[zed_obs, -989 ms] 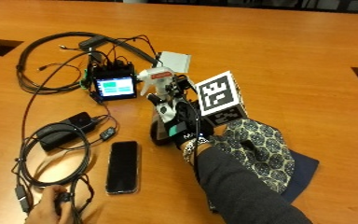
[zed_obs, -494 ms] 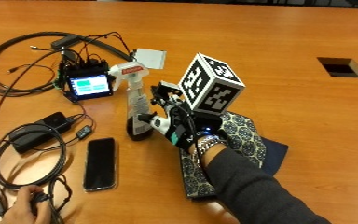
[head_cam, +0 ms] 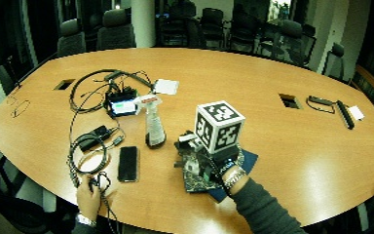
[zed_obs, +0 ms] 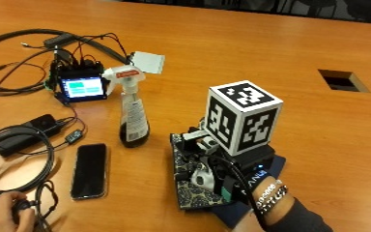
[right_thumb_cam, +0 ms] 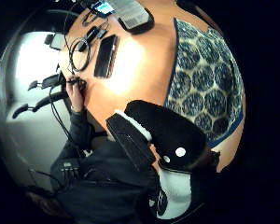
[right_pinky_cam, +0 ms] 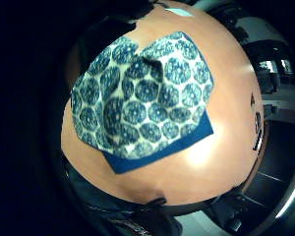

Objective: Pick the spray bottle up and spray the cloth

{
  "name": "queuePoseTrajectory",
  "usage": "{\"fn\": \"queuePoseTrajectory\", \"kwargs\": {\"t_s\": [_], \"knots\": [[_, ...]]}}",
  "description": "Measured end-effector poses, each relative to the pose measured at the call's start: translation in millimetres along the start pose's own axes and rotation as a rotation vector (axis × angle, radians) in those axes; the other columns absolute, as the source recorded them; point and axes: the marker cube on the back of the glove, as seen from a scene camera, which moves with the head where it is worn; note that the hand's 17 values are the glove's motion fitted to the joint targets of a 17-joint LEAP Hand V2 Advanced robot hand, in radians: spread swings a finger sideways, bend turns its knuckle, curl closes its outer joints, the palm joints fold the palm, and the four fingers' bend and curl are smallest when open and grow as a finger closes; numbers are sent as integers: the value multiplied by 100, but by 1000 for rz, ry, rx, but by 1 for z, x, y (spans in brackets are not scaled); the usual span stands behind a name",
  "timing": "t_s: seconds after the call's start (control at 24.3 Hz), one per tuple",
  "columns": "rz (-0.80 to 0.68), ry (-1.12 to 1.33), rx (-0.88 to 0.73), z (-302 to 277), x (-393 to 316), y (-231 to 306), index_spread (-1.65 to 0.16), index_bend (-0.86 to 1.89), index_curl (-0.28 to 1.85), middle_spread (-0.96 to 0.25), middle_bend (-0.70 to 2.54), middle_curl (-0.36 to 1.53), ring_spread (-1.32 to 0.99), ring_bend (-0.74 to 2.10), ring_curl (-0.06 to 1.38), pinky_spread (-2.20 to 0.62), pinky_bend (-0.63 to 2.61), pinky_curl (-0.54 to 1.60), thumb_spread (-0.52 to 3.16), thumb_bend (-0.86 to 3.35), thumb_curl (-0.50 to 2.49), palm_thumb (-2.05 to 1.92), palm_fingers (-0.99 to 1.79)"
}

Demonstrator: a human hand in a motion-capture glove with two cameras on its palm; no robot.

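Right hand (zed_obs: 221, 176) over patterned cloth (zed_obs: 195, 193); finger state indiscernible, hidden under its rig. Spray bottle (zed_obs: 133, 113) upright beside the cloth, apart from hand. Wooden table (zed_obs: 301, 53); office chairs (head_cam: 119, 22) around it.

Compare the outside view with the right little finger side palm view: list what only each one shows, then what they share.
Only the outside view shows the spray bottle standing upright on the table, apart from the gloved right hand, with a phone and a small lit screen near it. Only the little finger side palm view shows the whole patterned cloth, crumpled, lying on a plain blue layer that sticks out at one edge. Both show the cloth and the wooden table.
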Motion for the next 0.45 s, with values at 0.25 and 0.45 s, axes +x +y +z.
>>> {"fn": "queuePoseTrajectory", "kwargs": {"t_s": [0.25,0.45], "knots": [[71,-2,17,2,14,44,-36,17,31,-6,16,37,-3,28,33,25,30,34,111,-3,20,29,29],[96,-37,31,3,19,57,-37,18,31,-5,16,36,-3,28,33,26,29,34,111,-2,21,29,30]]}}
